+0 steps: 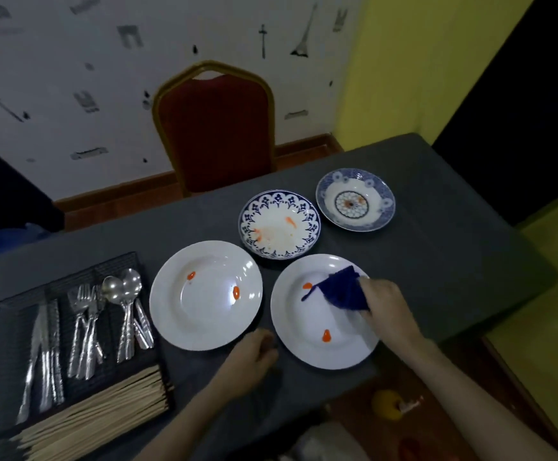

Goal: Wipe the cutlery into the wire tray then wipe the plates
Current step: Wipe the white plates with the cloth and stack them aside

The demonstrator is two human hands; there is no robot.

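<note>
Blue cloth (344, 289) bunched in right hand (384, 302) fingers over near white plate (307, 347), loose corner toward sauce; left hand (252, 361) fingers curled, empty.

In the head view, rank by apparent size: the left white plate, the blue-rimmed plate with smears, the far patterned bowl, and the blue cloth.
1. Left white plate, largest.
2. Blue-rimmed plate.
3. Far patterned bowl; close to the blue-rimmed plate and farther from the camera, so this order is unsure.
4. Blue cloth, smallest.

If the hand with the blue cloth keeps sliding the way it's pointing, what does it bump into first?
Probably the red blob at the cloth's tip. The right hand points left across the white plate; past its rim comes the other white plate.
</note>
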